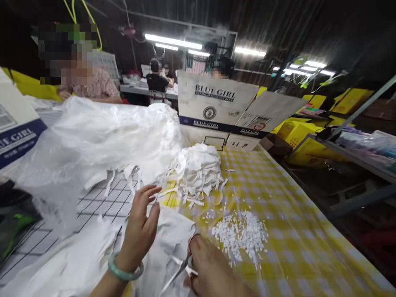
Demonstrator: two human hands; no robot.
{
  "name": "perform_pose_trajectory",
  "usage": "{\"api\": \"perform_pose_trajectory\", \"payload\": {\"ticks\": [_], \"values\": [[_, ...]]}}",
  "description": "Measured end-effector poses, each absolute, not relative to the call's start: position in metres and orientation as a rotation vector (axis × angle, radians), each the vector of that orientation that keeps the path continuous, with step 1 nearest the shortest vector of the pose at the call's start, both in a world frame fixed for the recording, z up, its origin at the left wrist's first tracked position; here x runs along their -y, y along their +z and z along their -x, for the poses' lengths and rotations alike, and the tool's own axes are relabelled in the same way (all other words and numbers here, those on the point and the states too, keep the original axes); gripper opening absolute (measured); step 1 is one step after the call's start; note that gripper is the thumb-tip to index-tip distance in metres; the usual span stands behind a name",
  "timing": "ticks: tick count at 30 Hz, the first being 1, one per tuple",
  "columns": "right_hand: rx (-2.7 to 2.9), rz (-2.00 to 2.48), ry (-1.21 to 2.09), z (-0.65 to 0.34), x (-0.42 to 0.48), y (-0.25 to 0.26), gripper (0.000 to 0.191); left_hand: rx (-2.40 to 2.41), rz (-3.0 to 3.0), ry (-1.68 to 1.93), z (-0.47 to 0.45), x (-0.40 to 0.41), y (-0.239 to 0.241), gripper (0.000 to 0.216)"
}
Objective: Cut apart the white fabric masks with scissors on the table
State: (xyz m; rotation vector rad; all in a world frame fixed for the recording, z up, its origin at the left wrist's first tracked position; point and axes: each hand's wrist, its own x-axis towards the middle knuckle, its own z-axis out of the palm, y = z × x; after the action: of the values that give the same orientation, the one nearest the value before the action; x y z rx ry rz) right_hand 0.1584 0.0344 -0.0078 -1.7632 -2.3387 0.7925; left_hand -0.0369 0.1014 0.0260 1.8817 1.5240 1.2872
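My left hand [141, 225], with a green bangle on its wrist, is raised over white cloth [154, 255]; its fingers are apart and hold nothing. In my right hand [213, 266] is a pair of scissors [177, 274], fingers closed about the handles. The metal blades lie over the white cloth and point toward the lower left. Beyond my hands sits a heaped pile of white fabric pieces [201, 169] with narrow strips hanging from it. To the right of my right hand, many small white snippets [241, 235] are scattered in a mound.
A yellow checked tablecloth [297, 231] covers the right of the table. A large clear plastic bag [102, 132] of white fabric stands at left. A white Blue Girl carton [213, 103] blocks the far side. A person [95, 84] sits at far left; others work behind.
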Motion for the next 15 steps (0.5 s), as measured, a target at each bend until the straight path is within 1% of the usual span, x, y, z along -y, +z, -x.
{"api": "perform_pose_trajectory", "payload": {"ticks": [2,3,4,5,7,8,10,11,12,15], "values": [[2.561,1.750,0.731,-0.146,-0.041,-0.007,0.083,-1.506,-1.961,1.085,0.027,-0.138,0.030,0.032],[2.664,1.746,0.699,-0.140,-0.044,-0.005,0.087,-1.504,-1.997,0.992,0.021,-0.156,0.031,0.036],[2.754,1.739,0.674,-0.135,-0.047,-0.003,0.084,-1.507,-2.021,0.925,0.016,-0.175,0.031,0.042],[2.839,1.719,0.672,-0.132,-0.052,0.000,0.072,-1.512,-2.034,0.879,0.010,-0.192,0.030,0.048],[2.914,1.582,0.760,-0.135,-0.071,0.012,0.041,-1.533,-2.039,0.796,0.003,-0.224,0.026,0.062],[2.842,1.479,0.854,-0.142,-0.087,0.020,0.033,-1.548,-2.035,0.744,0.002,-0.237,0.023,0.069],[2.431,1.326,1.042,-0.169,-0.136,0.042,0.034,-1.579,-2.022,0.631,0.002,-0.258,0.016,0.083],[2.067,1.354,1.122,-0.187,-0.167,0.054,0.035,-1.588,-2.021,0.581,0.003,-0.265,0.012,0.089],[1.683,1.435,1.109,-0.206,-0.200,0.064,0.039,-1.593,-2.028,0.538,0.003,-0.270,0.008,0.094],[1.423,1.492,1.005,-0.250,-0.286,0.072,0.059,-1.577,-2.094,0.488,-0.003,-0.276,-0.005,0.108]]}}
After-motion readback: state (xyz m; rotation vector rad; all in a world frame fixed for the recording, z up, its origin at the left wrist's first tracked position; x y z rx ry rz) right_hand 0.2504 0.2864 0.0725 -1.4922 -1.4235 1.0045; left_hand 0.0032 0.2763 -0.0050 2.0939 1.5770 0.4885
